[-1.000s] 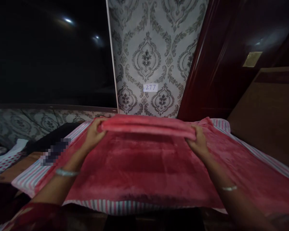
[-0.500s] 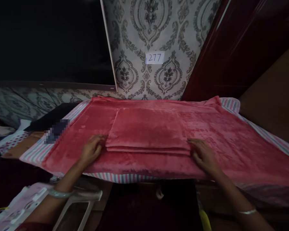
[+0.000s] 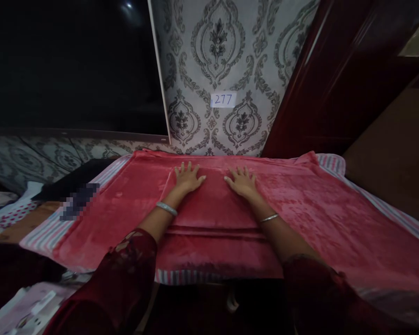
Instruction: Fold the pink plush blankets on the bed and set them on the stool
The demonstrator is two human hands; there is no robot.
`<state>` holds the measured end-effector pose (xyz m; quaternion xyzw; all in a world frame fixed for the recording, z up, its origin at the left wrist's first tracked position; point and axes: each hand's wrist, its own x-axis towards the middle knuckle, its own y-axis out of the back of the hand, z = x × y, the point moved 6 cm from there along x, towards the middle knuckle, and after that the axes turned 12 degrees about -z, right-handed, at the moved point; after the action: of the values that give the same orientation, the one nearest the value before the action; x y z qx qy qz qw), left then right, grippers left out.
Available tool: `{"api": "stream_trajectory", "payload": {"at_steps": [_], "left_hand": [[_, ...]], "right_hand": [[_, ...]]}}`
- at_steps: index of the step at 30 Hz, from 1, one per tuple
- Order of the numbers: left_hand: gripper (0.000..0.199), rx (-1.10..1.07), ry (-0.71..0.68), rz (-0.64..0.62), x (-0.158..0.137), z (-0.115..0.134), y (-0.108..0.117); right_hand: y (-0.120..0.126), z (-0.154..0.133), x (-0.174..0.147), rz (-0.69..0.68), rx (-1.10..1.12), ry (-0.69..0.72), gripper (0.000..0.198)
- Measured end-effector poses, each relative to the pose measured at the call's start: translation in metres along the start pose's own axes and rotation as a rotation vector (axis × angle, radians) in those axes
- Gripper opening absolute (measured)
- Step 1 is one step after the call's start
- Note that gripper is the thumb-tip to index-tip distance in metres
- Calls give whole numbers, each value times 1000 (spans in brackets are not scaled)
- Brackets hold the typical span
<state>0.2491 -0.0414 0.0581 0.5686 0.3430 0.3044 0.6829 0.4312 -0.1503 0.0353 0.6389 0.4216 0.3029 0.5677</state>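
Both hands lie open, palms down and fingers spread, on a folded red cloth. The left hand rests near the cloth's far left corner and the right hand near its far right corner, thumbs pointing toward each other with a strip of cloth between them. Neither hand grips anything. The folded cloth lies flat in the middle of a larger red blanket, its layered fold facing the person. Under the blanket, a striped sheet shows along the left side, at part of the near edge and at the far right.

A bangle circles the left wrist and a thinner bracelet the right forearm; both sleeves are dark red. On the left edge of the blanket and sheet sits a dark item, too pixelated to identify. Behind, a paper label reading 277 is on the patterned wallpaper, between a black screen and a glossy dark red panel.
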Motion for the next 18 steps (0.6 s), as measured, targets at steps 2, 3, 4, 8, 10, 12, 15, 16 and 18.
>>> {"api": "stream_trajectory", "payload": {"at_steps": [2,3,4,8,10,12,15,16,18], "left_hand": [[74,3,30,-16,12,-10,-13],[74,3,39,-19,16,-14,-22],[74,1,45,-16,19,-18,-30],[75,1,47,7,24,-24,-50],[75,-3,54,-1,25,-25,-52],[75,-8,55,-4,25,-25,-50],[74,-16,49,2,23,-25,-49],[74,-21,49,3,22,-25,-49],[74,-30,47,4,21,-26,-50]], "right_hand": [[-11,2,7,-6,-8,-26,63],[-18,4,9,3,-16,-33,63],[-25,5,10,18,-26,-37,63],[-44,9,12,59,-39,-33,64],[-46,10,13,57,-36,-31,64],[-45,10,14,53,-40,-30,64],[-45,9,13,50,-56,-34,63],[-45,9,13,49,-63,-36,63],[-45,8,12,51,-71,-39,63]]}}
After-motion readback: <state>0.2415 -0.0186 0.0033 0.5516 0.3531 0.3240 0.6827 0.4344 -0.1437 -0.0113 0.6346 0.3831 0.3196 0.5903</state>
